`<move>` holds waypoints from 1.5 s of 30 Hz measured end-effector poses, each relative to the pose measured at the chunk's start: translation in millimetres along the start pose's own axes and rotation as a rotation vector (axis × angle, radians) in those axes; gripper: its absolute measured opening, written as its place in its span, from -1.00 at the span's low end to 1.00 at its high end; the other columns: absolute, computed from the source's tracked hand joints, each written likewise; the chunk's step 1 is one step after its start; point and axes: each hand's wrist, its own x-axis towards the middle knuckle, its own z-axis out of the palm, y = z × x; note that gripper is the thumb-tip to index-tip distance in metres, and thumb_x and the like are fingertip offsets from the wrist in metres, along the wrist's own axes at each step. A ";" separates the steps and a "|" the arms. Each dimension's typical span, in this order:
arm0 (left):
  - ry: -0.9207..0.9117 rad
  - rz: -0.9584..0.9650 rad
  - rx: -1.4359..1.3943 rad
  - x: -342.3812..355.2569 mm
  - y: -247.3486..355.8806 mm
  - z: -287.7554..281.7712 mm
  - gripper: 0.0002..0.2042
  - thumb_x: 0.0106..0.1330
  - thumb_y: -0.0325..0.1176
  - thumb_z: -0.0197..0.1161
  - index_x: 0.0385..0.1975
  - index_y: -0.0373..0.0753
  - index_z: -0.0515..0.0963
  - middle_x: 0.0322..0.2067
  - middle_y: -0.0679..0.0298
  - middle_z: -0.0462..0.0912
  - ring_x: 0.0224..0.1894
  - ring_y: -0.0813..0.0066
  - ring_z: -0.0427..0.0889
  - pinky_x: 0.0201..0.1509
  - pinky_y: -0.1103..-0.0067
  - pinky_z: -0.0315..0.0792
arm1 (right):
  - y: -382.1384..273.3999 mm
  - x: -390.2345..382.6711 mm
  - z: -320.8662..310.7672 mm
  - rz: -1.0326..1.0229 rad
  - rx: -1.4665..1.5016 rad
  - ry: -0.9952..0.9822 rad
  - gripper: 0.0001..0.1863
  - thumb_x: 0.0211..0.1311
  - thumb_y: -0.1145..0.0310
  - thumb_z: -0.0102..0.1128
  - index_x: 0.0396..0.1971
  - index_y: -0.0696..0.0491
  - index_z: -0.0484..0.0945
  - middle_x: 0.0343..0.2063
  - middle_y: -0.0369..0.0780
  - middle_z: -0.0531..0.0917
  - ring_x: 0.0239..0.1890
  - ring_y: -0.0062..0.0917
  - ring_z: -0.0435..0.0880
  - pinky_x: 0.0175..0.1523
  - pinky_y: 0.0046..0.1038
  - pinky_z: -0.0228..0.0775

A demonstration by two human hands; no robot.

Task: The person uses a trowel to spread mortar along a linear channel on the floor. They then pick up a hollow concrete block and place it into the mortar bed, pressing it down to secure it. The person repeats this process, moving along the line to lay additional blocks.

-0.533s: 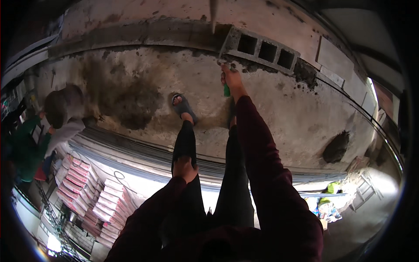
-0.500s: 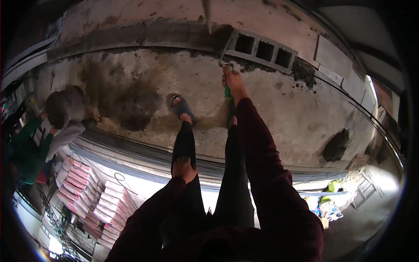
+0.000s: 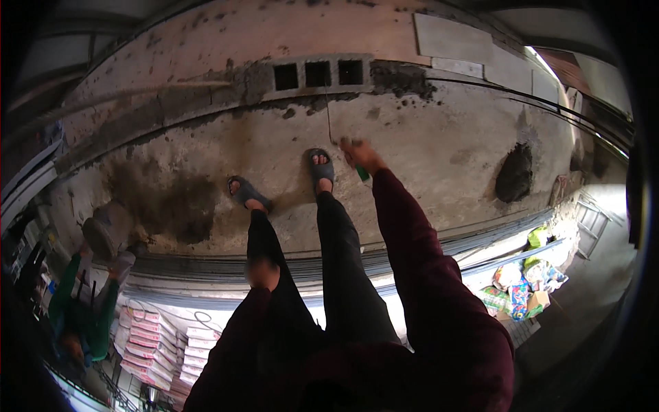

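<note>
My right hand (image 3: pixel 362 154) is closed round the green handle (image 3: pixel 362 172) of a trowel, held out beyond my right foot. The trowel's thin metal part (image 3: pixel 329 117) shows nearly edge-on and points toward the wall. Its tip overlaps a grey hollow concrete block (image 3: pixel 301 75) in this view; whether they touch, I cannot tell. The block lies along the wall's foot, its three holes facing me, with dark wet mortar (image 3: pixel 401 79) at its right end. My left hand (image 3: pixel 263 273) is at my left knee, its fingers smeared by motion.
A mortar heap (image 3: pixel 515 173) sits on the floor at right. At left, a person in green sleeves (image 3: pixel 104 309) reaches to a bucket (image 3: pixel 103 230). Long bars (image 3: pixel 288 269) run behind my feet, near stacked sacks (image 3: pixel 147 347). Colourful bags (image 3: pixel 525 285) and a ladder (image 3: pixel 592 223) stand right.
My right hand has drawn the trowel back from the block toward my feet. The view has shifted, so the block appears farther left. The person at left has moved beside the bucket.
</note>
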 end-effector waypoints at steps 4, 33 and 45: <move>-0.007 -0.091 0.133 -32.3 -9.3 5.8 -0.65 0.06 -0.10 0.21 -0.31 -0.25 0.60 -0.22 0.09 0.61 -0.09 0.08 0.59 -0.08 0.24 0.49 | -5.0 -112.0 -6.2 0.202 0.037 -0.094 -0.61 0.27 0.15 0.14 -0.08 0.14 0.54 -0.52 -0.20 0.59 -0.59 -0.51 0.49 -0.43 -0.36 0.35; 0.055 -0.857 -1.100 -466.6 153.7 286.0 -0.52 0.08 -0.04 0.18 -0.10 -0.25 0.65 -0.05 -0.03 0.62 0.02 0.07 0.59 0.10 0.31 0.45 | -19.5 -378.1 -175.4 -0.229 -0.873 -0.182 -0.72 0.34 0.32 -0.04 0.00 -0.04 0.50 -0.32 -0.15 0.63 -0.27 -0.41 0.60 -0.18 -0.36 0.43; 0.188 -0.993 -1.377 -444.2 317.3 332.8 -0.52 0.11 -0.07 0.19 -0.04 -0.24 0.61 0.05 -0.01 0.56 0.11 0.07 0.54 0.17 0.32 0.43 | -58.5 -405.1 -157.0 -0.442 -0.946 -0.425 -0.74 0.32 0.31 -0.03 -0.04 -0.01 0.49 -0.38 -0.16 0.62 -0.33 -0.41 0.60 -0.24 -0.37 0.44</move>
